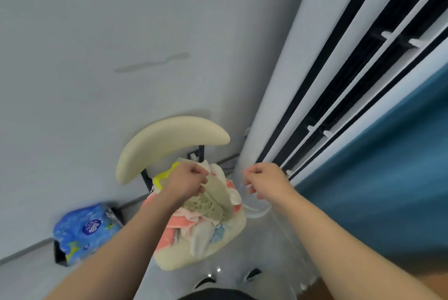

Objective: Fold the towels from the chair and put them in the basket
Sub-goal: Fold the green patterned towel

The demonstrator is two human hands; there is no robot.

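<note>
Hanging from a pinch at its top edge, the green towel [218, 196] is raised slightly above the towel pile [194, 222] and drapes back down onto it. The pile lies on the seat of the chair [169, 139], a cream padded chair with a curved backrest on a dark frame. The pile contains pink, white, yellow and light blue cloth, all crumpled and unfolded.

Hand state:
- The left hand [188, 179] is above the rear of the seat. Its thumb and curled fingers pinch the upper edge of the green towel.
- The right hand [265, 182] is level with the left and apart from it, to the right of the chair. Its fingers are curled toward the thumb. A small pale fragment shows at the fingertips, but motion blur prevents telling whether anything is held.

Surroundings:
- A blue packet [84, 229] lies on the floor to the left of the chair, against the wall [97, 33]. It carries a round dark-blue emblem with white print, which is too blurred to read.
- A white unit [303, 69] with long black slots stands just right of the chair.
- A teal panel [392, 166] is beyond the white unit.
</note>
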